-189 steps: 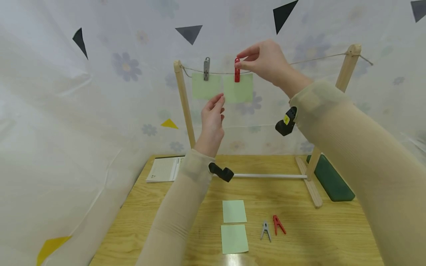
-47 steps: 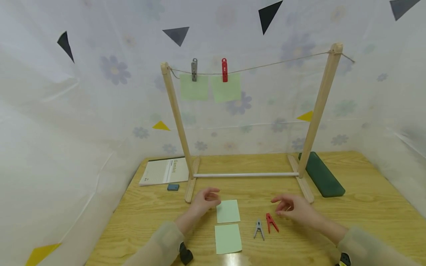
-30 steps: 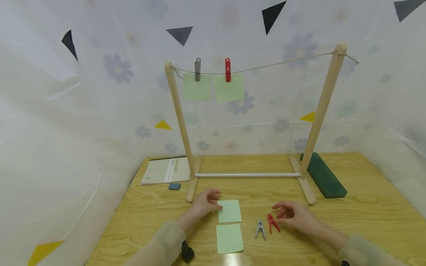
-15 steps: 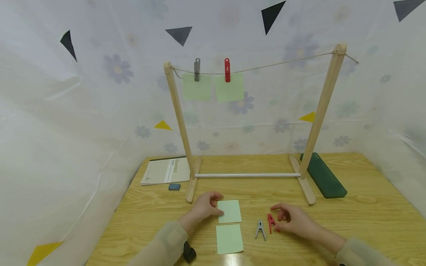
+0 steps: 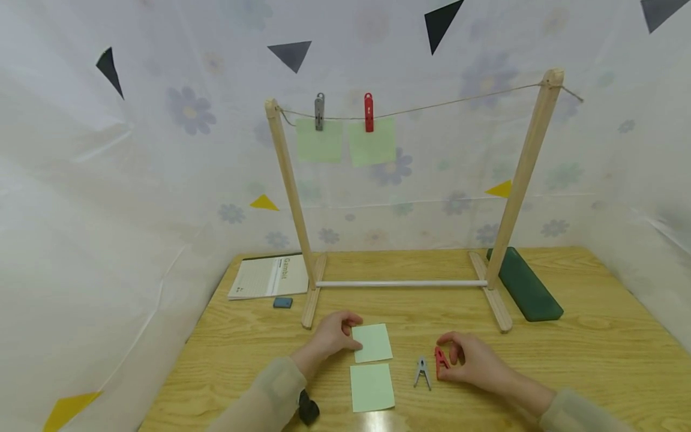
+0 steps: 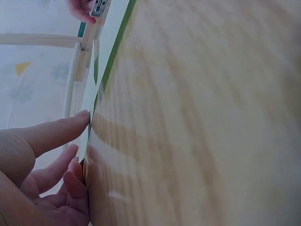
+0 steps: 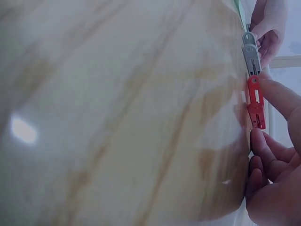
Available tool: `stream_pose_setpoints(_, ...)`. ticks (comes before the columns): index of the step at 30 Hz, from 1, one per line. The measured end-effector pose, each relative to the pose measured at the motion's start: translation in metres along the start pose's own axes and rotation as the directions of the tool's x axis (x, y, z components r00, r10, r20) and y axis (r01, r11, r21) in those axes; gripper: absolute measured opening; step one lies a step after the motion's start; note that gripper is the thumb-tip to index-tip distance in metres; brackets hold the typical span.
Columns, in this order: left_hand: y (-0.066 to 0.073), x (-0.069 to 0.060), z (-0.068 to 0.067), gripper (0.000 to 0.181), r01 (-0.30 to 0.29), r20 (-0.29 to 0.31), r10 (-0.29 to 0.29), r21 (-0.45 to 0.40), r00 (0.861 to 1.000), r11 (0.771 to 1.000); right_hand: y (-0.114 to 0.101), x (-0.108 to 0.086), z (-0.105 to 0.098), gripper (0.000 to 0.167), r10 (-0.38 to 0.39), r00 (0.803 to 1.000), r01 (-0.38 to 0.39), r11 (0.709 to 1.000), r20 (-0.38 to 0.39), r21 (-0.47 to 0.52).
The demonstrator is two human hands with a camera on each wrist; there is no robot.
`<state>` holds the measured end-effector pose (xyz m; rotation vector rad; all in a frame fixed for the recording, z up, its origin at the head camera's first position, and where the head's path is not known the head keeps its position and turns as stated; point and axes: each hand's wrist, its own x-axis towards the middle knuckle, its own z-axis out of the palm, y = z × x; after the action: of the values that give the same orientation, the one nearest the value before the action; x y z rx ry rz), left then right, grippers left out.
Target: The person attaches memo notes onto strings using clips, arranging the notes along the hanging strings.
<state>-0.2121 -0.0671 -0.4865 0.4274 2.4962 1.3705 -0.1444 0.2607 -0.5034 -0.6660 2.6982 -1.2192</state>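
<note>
My left hand (image 5: 330,335) is at the left edge of the farther pale green paper square (image 5: 375,343), pinching it between thumb and fingers; in the left wrist view the thumb lies on the paper (image 6: 88,101), its edge slightly off the wood. The nearer green square (image 5: 372,388) lies flat just below. With thumb and forefinger at opposite ends, my right hand (image 5: 475,361) grips a red clothespin (image 5: 439,355) on the table. Beside it lies a grey clothespin (image 5: 421,371). Two green squares hang from the string, one under a grey clothespin (image 5: 320,113), the other under a red clothespin (image 5: 369,113).
A wooden frame (image 5: 291,198) holds the string (image 5: 459,102) between its posts, with a white rod (image 5: 399,284) low across. A notepad (image 5: 264,279) and small blue block (image 5: 283,303) lie left, a dark green case (image 5: 529,288) right.
Both hands came down from the string, leaving the red clothespin on it. The right hand then closed round the red clothespin on the table; the left reached the farther square, which turned slightly.
</note>
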Motion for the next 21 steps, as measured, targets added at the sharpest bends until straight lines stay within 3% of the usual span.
stream_pose_setpoints(9,-0.0039,0.0,0.0005,0.044,-0.001,-0.003,0.001,-0.005,1.0,1.0,-0.002,-0.0013,0.0064,0.048,-0.064,0.996,0.059,0.996,-0.066,-0.065)
stream_pose_setpoints(21,0.0031,-0.0016,-0.0028,0.038,0.017,-0.031,-0.016,0.018,0.999,1.0,-0.0039,-0.0032,0.0044,0.047,-0.016,0.998,0.015,1.0,-0.061,-0.024)
